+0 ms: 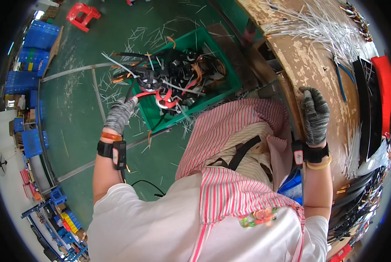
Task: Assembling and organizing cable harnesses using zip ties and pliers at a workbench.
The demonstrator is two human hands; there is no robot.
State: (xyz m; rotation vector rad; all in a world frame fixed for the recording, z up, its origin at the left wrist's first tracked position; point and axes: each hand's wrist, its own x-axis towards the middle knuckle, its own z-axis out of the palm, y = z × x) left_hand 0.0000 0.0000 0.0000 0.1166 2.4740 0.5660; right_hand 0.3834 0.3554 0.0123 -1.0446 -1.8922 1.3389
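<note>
At the left edge of a green plastic crate (233, 81), my left hand (119, 115) in a grey knit glove is closed around what looks like a black cable (130, 91). Black cables and parts fill the crate, heaped above its rim. Among them, close to that hand, are a red piece (171, 101) and a black round part (148, 83). My right hand (314, 114), gloved the same way with bare fingertips, rests on the near edge of the worn wooden table (291, 61). Its fingers are curled in, and whatever they hold, if anything, is hidden.
White plastic strips (320, 28) lie piled on the table, with blue-handled pliers (340, 81) near a black tray (364, 105) and a red bin (384, 91). Black cable bundles (357, 201) lie at the lower right. A red stool (83, 16) stands on the green floor, which has scattered strips.
</note>
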